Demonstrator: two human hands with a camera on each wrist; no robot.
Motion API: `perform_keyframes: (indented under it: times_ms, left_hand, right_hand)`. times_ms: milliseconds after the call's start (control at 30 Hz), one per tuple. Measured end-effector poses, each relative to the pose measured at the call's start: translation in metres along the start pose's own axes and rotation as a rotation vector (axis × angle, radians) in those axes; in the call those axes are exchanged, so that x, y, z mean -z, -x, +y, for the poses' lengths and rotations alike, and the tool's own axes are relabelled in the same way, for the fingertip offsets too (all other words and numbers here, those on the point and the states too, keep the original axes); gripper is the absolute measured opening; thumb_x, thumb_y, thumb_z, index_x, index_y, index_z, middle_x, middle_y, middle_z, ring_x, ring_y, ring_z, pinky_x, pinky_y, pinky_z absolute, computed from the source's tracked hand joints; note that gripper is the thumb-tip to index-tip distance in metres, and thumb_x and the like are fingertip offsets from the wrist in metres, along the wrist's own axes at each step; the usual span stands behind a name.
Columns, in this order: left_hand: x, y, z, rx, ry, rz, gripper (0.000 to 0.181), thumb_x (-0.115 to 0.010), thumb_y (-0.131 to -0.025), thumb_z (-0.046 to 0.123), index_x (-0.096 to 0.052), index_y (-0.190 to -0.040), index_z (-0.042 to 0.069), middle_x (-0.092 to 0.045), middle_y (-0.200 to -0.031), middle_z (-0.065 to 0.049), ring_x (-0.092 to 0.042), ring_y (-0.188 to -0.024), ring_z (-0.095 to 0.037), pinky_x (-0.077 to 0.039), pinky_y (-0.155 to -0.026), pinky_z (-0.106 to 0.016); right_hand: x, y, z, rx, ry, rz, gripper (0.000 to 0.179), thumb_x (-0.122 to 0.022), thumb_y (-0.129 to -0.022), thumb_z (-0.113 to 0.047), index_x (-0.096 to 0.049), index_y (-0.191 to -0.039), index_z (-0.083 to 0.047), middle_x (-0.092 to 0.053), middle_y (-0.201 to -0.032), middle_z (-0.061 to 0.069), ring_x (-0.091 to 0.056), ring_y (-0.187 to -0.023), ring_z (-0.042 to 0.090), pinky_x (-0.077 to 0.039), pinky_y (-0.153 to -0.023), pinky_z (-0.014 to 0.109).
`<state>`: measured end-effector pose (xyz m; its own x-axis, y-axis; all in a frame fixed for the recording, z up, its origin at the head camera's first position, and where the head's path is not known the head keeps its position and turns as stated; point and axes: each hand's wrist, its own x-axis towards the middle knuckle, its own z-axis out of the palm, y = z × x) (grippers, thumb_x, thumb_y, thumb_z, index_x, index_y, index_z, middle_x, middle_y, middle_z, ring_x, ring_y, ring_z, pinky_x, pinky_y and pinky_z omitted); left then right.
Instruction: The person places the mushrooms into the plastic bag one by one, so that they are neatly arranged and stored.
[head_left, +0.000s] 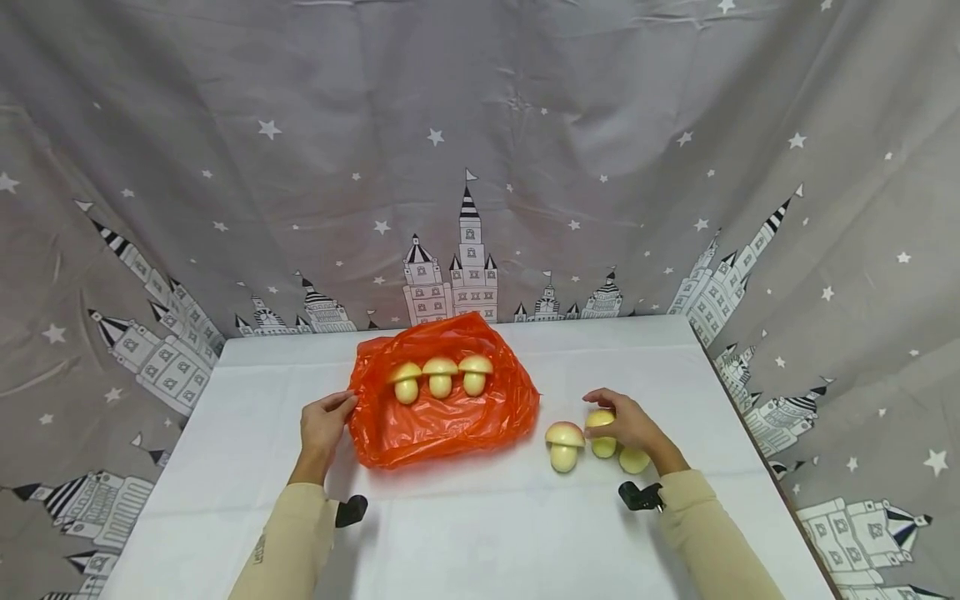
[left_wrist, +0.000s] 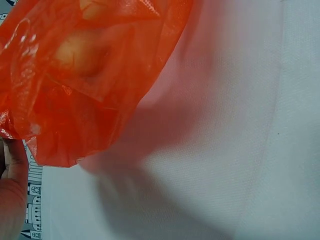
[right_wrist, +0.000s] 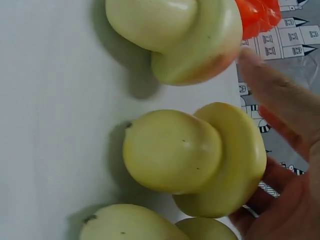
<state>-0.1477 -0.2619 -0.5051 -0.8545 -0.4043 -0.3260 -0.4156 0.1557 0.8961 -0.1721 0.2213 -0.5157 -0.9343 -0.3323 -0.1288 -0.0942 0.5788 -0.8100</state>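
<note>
My left hand (head_left: 322, 429) pinches the left edge of a red plastic bag (head_left: 517, 400) between thumb and fingers. The bag lies with its mouth spread, and three toy mushrooms (head_left: 440, 384) stand in a row inside it. At the right, three more pale yellow mushrooms lie on the table: one with a pinkish cap (head_left: 564, 446), a middle one (right_wrist: 172, 150) and a third (head_left: 634, 460) partly behind my wrist. Over the middle mushroom hovers my right hand (head_left: 630, 427), thumb and fingers apart around its cap. In the right wrist view the fingertips are hidden behind that cap.
A white cloth covers the table (head_left: 465, 542), whose right edge (head_left: 780, 492) runs down at a slant. Behind and at both sides hangs a grey curtain (head_left: 300, 192) printed with castles and stars. Black wrist cameras (head_left: 351, 511) are strapped under both sleeves.
</note>
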Motion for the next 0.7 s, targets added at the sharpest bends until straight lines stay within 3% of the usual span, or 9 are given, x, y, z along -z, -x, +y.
perform_keyframes:
  times_ms: [333, 700]
  left_hand:
    - [-0.0007, -0.0003, -0.0014, 0.017, 0.008, 0.004, 0.038, -0.053, -0.1, 0.017, -0.055, -0.132, -0.003, -0.053, -0.132, -0.023, -0.053, -0.118, -0.032, -0.043, -0.102, -0.039]
    - [-0.0002, 0.0001, 0.0011, 0.015, -0.002, -0.005, 0.039, -0.053, -0.1, 0.019, -0.055, -0.132, -0.003, -0.053, -0.132, -0.023, -0.053, -0.117, -0.031, -0.043, -0.103, -0.039]
  right_hand:
    - [0.0084, -0.0041, -0.0049, -0.094, 0.122, -0.157, 0.05, -0.076, -0.074, 0.003, -0.058, -0.12, 0.003, -0.06, -0.117, 0.019, -0.056, -0.106, 0.032, -0.047, -0.093, 0.047]
    - [0.0092, -0.0075, -0.0027, -0.116, 0.188, -0.103, 0.059, -0.079, -0.075, -0.009, -0.054, -0.126, 0.007, -0.061, -0.118, 0.021, -0.056, -0.11, 0.037, -0.044, -0.097, 0.05]
